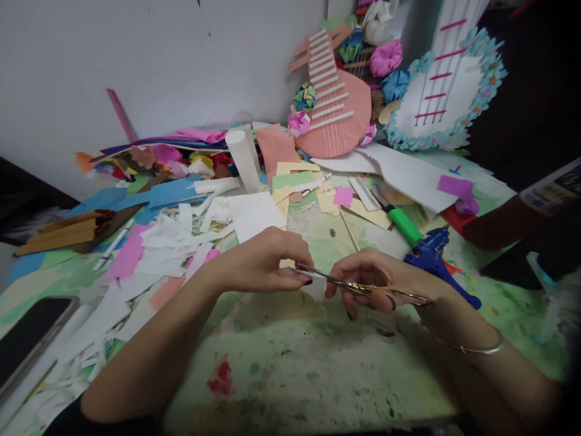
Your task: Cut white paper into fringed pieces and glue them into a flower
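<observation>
My left hand [267,260] pinches a small piece of white paper [316,287] over the middle of the table. My right hand [376,278] is closed around a pair of gold-handled scissors [358,288], fingers through the loops. The blades point left, lying across the white paper close to my left fingertips. How far the blades are apart I cannot make out. Part of the paper hangs below the blades, between the two hands. A thin wooden stick [348,230] lies on the table just behind my hands.
A blue and green hot glue gun [422,245] lies right of my hands, near a bottle [499,218]. White paper scraps [167,242] pile up at left, beside a phone [31,339]. Paper instruments, one pink [340,115] and one white [447,91], lean at the back.
</observation>
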`<state>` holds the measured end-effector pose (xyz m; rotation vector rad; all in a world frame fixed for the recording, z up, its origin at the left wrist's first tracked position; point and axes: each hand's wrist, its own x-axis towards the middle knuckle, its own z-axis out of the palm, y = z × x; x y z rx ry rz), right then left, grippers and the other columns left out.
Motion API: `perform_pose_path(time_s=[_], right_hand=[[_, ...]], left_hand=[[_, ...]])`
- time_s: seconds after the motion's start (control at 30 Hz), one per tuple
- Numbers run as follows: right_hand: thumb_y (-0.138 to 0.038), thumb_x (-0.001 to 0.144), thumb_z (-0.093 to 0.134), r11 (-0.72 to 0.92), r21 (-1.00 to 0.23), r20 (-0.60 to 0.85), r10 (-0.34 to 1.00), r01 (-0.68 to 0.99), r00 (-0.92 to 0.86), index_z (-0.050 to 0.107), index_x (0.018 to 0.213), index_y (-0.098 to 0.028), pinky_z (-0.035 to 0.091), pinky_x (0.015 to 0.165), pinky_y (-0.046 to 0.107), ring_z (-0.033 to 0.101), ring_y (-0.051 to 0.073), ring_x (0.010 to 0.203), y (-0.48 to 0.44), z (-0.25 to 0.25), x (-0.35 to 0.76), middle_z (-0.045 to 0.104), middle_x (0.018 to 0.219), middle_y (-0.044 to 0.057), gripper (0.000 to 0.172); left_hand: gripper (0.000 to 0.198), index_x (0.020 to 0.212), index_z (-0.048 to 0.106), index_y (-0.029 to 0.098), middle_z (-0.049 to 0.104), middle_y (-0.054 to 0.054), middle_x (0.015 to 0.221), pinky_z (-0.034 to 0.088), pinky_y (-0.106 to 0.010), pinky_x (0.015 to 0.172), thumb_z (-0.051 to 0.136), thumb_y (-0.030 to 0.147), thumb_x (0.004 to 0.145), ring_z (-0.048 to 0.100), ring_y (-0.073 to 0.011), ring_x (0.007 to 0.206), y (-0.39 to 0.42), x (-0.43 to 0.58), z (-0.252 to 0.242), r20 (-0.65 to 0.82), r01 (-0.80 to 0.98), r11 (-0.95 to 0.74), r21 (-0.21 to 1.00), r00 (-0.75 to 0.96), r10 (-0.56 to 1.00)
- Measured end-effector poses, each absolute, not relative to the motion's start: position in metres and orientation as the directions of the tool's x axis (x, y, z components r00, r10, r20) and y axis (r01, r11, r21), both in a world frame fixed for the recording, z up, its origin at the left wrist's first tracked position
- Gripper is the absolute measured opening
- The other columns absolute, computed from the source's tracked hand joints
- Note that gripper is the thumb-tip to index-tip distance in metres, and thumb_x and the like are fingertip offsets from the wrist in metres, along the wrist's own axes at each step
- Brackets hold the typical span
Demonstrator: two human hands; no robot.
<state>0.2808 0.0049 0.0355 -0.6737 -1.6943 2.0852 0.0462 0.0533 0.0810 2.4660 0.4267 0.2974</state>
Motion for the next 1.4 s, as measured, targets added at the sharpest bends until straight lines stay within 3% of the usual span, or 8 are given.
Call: perform_pose_path(time_s=[0.23, 0.6, 1.4], right_hand=[[-0.063, 0.059, 0.074, -0.254, -0.965, -0.213, 0.588, 0.072, -0.780, 0.065, 0.095, -0.009, 0.034, 0.044, 0.019, 0.050, 0.009, 0.052, 0.005, 0.034, 0.283, 0.058, 0.057, 0.000, 0.065], [-0.025, 0.069, 0.072, -0.411, -0.905, -0.355, 0.589, 0.109, -0.726, 0.069, 0.096, -0.010, 0.022, 0.029, 0.013, 0.031, 0.001, 0.031, 0.003, 0.039, 0.282, 0.054, 0.044, -0.007, 0.031], [-0.016, 0.066, 0.070, -0.390, -0.900, -0.403, 0.578, 0.195, -0.710, 0.071, 0.099, -0.010, 0.018, 0.030, 0.015, 0.031, 0.001, 0.029, 0.004, 0.044, 0.284, 0.054, 0.040, -0.007, 0.033]], left_hand=[[0.011, 0.083, 0.068, 0.016, 0.068, -0.004, 0.076, 0.047, -0.024, 0.067, 0.058, 0.014, 0.078, 0.060, -0.0123, 0.071, 0.053, 0.045, 0.080, 0.129, 0.218, -0.759, 0.613, 0.921, 0.368], [0.012, 0.083, 0.069, 0.014, 0.068, -0.004, 0.075, 0.046, -0.024, 0.067, 0.057, 0.014, 0.079, 0.059, -0.0121, 0.070, 0.055, 0.045, 0.079, 0.117, 0.221, -0.764, 0.606, 0.926, 0.360], [0.010, 0.082, 0.068, 0.015, 0.067, -0.004, 0.075, 0.046, -0.023, 0.066, 0.059, 0.015, 0.080, 0.059, -0.0117, 0.071, 0.054, 0.045, 0.081, 0.081, 0.218, -0.763, 0.609, 0.939, 0.333]])
